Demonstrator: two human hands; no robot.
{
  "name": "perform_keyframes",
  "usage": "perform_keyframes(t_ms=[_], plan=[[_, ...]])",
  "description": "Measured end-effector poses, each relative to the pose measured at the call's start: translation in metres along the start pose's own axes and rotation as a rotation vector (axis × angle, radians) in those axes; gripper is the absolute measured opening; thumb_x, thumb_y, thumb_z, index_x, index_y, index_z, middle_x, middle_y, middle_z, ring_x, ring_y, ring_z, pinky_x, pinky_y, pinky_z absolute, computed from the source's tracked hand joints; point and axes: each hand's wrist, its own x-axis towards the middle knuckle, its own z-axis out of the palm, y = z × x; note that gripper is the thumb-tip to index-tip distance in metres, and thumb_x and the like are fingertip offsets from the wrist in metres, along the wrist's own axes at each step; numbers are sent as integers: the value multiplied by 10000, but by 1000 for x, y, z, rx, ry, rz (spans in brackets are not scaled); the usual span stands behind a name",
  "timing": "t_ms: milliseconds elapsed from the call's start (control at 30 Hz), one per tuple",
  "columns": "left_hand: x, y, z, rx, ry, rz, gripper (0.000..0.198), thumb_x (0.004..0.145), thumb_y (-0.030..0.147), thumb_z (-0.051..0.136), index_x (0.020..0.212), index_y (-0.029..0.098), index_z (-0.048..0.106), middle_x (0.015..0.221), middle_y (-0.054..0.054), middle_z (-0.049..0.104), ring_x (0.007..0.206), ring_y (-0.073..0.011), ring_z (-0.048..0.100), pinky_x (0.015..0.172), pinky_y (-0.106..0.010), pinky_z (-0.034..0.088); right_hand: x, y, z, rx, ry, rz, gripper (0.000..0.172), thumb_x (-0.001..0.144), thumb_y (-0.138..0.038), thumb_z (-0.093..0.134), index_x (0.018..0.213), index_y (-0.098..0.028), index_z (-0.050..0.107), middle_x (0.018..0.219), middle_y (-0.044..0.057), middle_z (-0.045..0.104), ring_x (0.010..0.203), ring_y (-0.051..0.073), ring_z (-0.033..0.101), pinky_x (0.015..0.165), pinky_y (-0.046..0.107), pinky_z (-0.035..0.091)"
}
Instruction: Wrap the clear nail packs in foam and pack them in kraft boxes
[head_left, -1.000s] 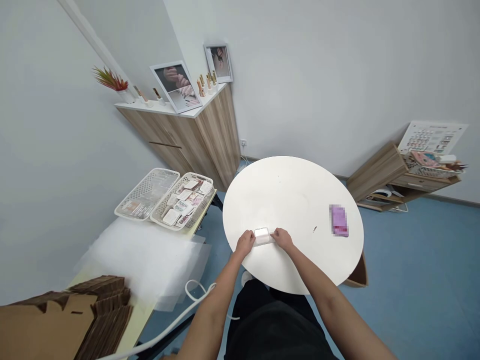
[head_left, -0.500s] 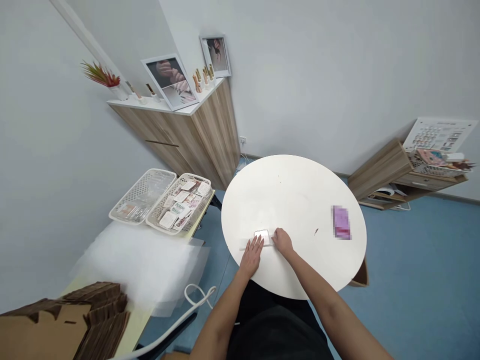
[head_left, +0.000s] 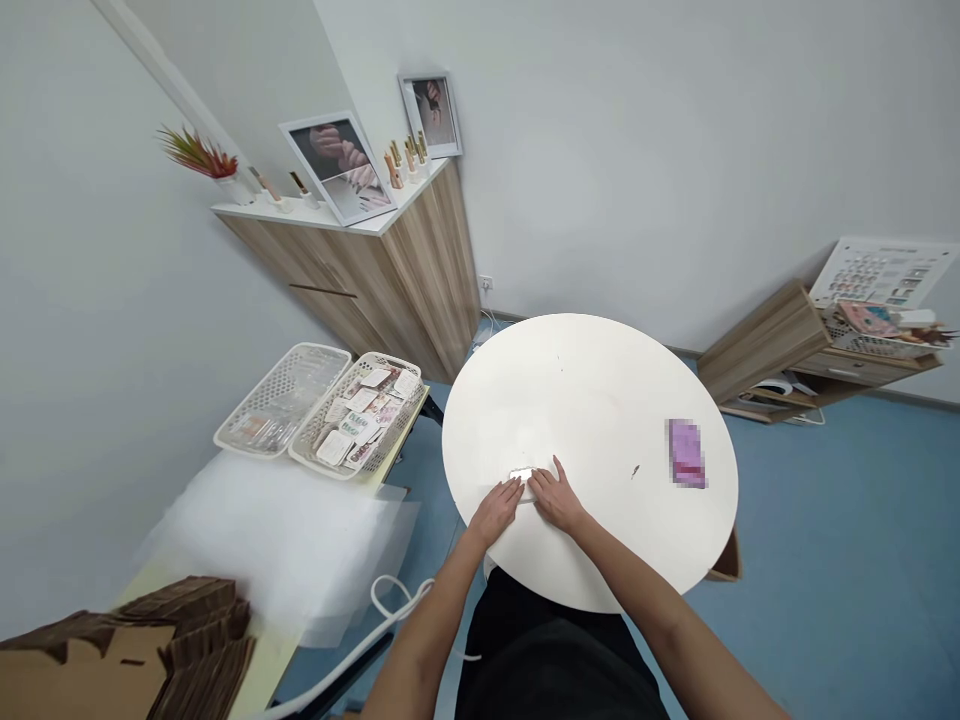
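Note:
A small flat whitish rectangular piece (head_left: 522,473) lies near the front of the round white table (head_left: 585,380). Parts of it are clear and glossy; its exact kind cannot be made out. My left hand (head_left: 496,512) rests on its left side, fingers stretched out with the tips on it. From the right, my right hand (head_left: 556,499) lays its extended fingers on the same piece, one finger standing apart from the others. Both sets of fingertips nearly meet and cover its lower part.
A blurred purple packet (head_left: 686,453) lies at the table's right. On the side table to the left stand a basket of cards (head_left: 358,415), a basket of clear packs (head_left: 281,400), translucent sheets (head_left: 277,540) and stacked brown cardboard (head_left: 135,650). A white cable (head_left: 337,660) runs beside my left arm.
My right hand has moved left from the film's right end onto the piece, and its fingers have opened out. The film strip that stuck out on both sides no longer shows clearly.

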Motion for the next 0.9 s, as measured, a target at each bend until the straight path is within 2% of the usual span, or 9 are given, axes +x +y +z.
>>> perform_keyframes(t_ms=[167,267,333,433,567,633,700,800,900], plan=[[-2,0,-8,-37,-19,-18,594,859,73,411,1439,183,350,1491,-120,431,1398,-218,370,1142,-472,309,6,2,-5,-16,14,-63,389,796,-48,448,1136,-193,567,1207,135,622,1189,271,537,1200,554,91],[4,1,-15,-114,-15,-92,571,870,93,396,1427,207,355,1490,-97,434,1381,-220,394,1123,-467,345,10,5,-11,10,3,-89,369,781,-51,456,1108,-181,567,1117,128,652,1149,265,562,1193,546,107],[11,3,-23,-179,0,-168,531,873,98,386,1388,225,402,1449,-83,474,1305,-214,480,1064,-428,423,13,7,-16,31,-18,-91,342,777,-65,470,1083,-182,566,1054,113,665,1113,261,578,1185,538,124],[20,8,-38,-266,-10,-239,462,867,115,403,1306,238,478,1318,-71,544,1065,-194,615,909,-354,517,16,10,-26,65,-48,-58,291,784,-85,494,1039,-205,567,962,80,674,1058,257,592,1174,536,125],[22,18,-54,-362,-13,-273,301,909,188,412,1180,243,531,1113,-45,618,942,-189,627,814,-309,506,12,11,-35,109,-13,-28,203,837,-126,505,989,-232,589,1014,73,670,1152,259,533,1154,530,135],[21,21,-58,-429,-12,-342,230,935,262,417,1131,253,537,1004,-21,646,879,-194,629,774,-307,494,9,12,-37,133,16,18,146,857,-183,529,965,-233,614,1096,81,653,1173,262,509,1115,513,203],[21,20,-60,-506,-26,-416,200,937,326,438,1085,263,557,928,-4,659,818,-192,626,745,-300,482,8,15,-37,191,-7,117,112,861,-245,560,941,-240,638,1081,68,658,1098,251,542,1040,474,293],[26,14,-58,-580,10,-480,196,906,359,491,1005,243,615,949,-21,676,891,-205,620,796,-307,471,9,21,-33,337,-78,287,124,856,-286,577,953,-257,649,965,18,682,929,204,596,900,371,380],[35,4,-53,-593,39,-543,203,876,366,542,941,215,661,966,-44,693,943,-220,616,832,-321,466,9,28,-25,464,-86,434,173,844,-304,594,1007,-266,639,918,-7,680,838,178,601,779,291,402]])
